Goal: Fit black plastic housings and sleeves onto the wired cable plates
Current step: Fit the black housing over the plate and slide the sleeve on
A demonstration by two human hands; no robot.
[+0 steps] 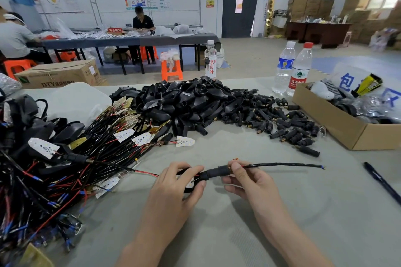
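Housing point(188, 190) is gripped steady by the left hand point(173, 186), sleeve point(217, 172) pinched by the right hand point(249, 182), probably so it's pushed on straight.

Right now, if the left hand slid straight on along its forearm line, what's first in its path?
Past the black housing it grips, the left hand would cross bare table, then probably meet the lone white plate ahead of the housing pile; depth unclear.

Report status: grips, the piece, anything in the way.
Left grip holds housing. Right grip pinches sleeve on cable. Nothing between them; pen lies off right.
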